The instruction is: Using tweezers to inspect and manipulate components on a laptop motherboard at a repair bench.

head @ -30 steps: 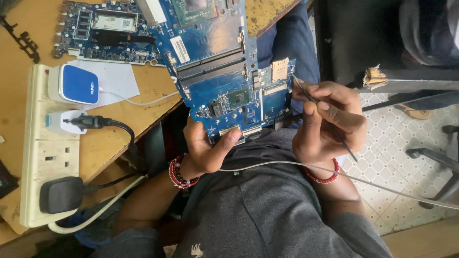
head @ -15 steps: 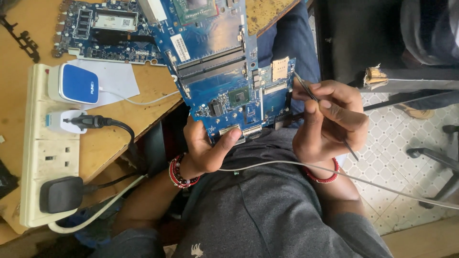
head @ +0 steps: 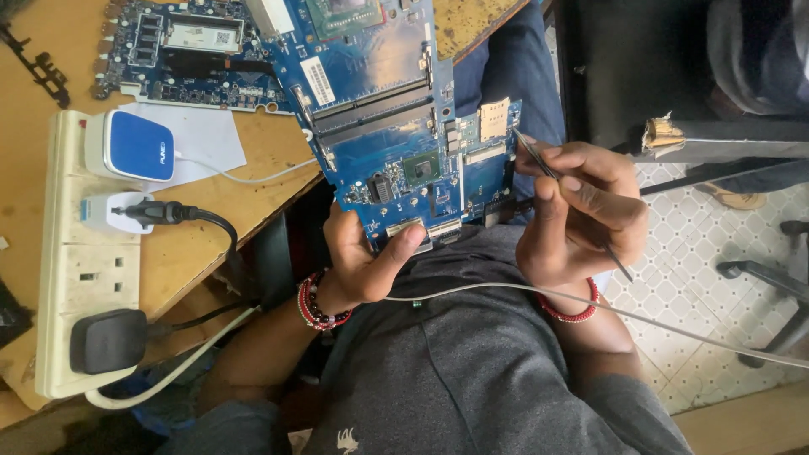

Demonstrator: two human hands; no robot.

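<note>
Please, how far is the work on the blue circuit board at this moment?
Already done: the blue circuit board is bare, out of any casing. In hand: the left hand grips its lower edge, and the right hand holds tweezers at its right edge. What is left cannot be told.

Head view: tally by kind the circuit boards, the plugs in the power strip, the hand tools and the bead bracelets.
Circuit boards: 2, one held, one on the desk
Plugs in the power strip: 3
Tweezers: 1
Bead bracelets: 2
Total: 8

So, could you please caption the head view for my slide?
Left hand steadies a blue board while right hand holds tweezers at its edge.
</note>
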